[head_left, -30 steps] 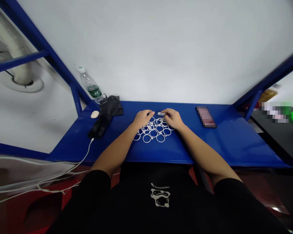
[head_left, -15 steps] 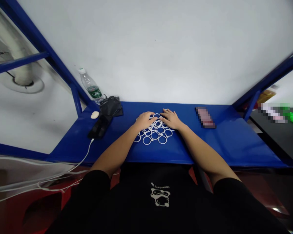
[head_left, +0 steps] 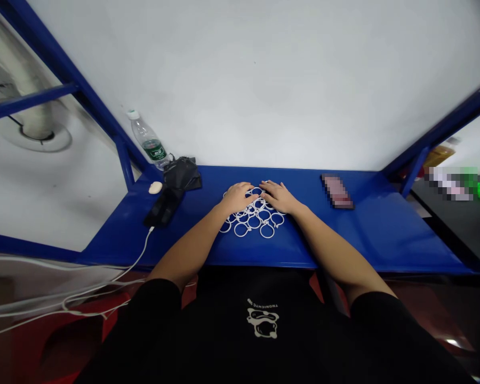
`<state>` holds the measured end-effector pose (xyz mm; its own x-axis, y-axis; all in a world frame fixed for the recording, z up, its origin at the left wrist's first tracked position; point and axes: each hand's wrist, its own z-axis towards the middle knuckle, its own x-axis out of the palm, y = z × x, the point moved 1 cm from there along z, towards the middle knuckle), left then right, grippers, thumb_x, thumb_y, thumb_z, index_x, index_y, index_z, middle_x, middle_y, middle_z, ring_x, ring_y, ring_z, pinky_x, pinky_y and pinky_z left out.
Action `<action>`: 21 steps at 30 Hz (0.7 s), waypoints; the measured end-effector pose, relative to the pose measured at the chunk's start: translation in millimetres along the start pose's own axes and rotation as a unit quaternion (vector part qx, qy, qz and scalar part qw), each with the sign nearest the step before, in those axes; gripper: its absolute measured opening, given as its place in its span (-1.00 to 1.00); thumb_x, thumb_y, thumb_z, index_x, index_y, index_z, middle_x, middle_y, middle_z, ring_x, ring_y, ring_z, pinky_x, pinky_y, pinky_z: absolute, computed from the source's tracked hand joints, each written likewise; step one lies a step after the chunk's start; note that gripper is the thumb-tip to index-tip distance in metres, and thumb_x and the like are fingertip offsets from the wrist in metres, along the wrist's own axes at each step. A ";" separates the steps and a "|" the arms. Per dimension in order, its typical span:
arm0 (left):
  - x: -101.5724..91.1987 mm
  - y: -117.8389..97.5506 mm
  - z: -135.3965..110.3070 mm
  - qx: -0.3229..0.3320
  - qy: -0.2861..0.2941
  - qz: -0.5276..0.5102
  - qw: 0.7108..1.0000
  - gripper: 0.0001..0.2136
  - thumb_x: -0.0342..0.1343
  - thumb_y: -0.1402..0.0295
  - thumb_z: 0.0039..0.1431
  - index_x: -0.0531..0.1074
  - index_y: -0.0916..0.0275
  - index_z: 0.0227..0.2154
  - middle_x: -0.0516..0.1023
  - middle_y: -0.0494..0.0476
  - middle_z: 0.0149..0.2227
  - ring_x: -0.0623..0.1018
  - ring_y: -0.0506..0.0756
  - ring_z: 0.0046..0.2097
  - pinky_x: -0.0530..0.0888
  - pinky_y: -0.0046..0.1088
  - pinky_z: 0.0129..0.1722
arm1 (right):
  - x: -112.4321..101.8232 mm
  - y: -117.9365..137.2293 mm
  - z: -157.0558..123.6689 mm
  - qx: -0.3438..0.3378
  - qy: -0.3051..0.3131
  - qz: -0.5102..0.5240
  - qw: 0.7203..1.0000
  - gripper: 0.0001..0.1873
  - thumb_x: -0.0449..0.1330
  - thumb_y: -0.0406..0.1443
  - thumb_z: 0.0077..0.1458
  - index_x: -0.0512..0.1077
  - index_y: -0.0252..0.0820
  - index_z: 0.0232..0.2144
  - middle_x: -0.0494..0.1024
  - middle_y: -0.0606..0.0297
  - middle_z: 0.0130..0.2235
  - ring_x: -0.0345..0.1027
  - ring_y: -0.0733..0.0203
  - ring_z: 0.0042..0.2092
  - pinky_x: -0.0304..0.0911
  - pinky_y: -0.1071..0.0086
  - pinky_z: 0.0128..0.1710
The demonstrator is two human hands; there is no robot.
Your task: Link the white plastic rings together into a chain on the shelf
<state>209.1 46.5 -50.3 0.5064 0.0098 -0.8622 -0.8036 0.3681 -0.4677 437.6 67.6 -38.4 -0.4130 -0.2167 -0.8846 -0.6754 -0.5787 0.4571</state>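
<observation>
A loose pile of several thin white rings, each with a small nub, lies on the blue tabletop. My left hand rests over the pile's left side, palm down, fingers stretched out. Over the right side lies my right hand, its fingers spread away from me. Both hands touch the rings and hide some of them. Between the two thumbs a few overlapping rings show. Neither hand grips anything that I can see.
To the left are a black phone-like device with a white cable, a crumpled black bag, a pale round object and a water bottle. A blurred-out phone-shaped item lies right. Blue frame bars flank the table.
My right hand has shifted slightly, its fingers drawn a little to the left and down. The front rings have moved very slightly. My left hand is almost unmoved.
</observation>
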 end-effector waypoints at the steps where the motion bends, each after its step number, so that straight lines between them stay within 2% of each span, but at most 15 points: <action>1: 0.0 0.1 -0.1 0.002 0.003 0.002 1.000 -0.58 0.13 0.03 0.43 0.53 0.13 0.19 0.50 0.25 0.31 0.45 0.32 0.35 0.35 0.00 0.39 | -0.4 0.8 -0.2 0.000 0.002 0.000 1.000 -0.46 0.02 -0.05 0.50 0.33 -0.01 0.40 0.26 0.04 0.48 0.01 -0.25 0.53 -0.18 -0.55 0.41; 12: 0.2 -0.9 -2.6 0.009 0.017 0.018 1.000 -0.53 0.11 0.00 0.44 0.50 0.16 0.23 0.44 0.30 0.35 0.39 0.36 0.39 0.30 0.07 0.41 | -1.7 4.2 -1.0 -0.008 0.001 -0.001 1.000 -0.51 0.04 -0.09 0.48 0.41 0.02 0.34 0.30 0.08 0.47 0.08 -0.22 0.51 -0.15 -0.53 0.41; 21: -2.6 -4.2 -3.8 0.015 0.024 0.030 0.999 -0.53 0.11 0.03 0.45 0.50 0.18 0.24 0.44 0.33 0.35 0.39 0.37 0.38 0.31 0.07 0.39 | 0.2 4.4 -0.1 -0.002 -0.006 -0.003 1.000 -0.47 0.07 -0.24 0.40 0.39 -0.16 0.36 0.25 -0.05 0.47 0.09 -0.22 0.51 -0.08 -0.47 0.43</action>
<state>209.9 41.4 -46.7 0.4407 -0.0110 -0.8976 -0.8225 0.3956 -0.4087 434.6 65.0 -36.5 -0.4168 -0.2032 -0.8860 -0.6752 -0.5833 0.4514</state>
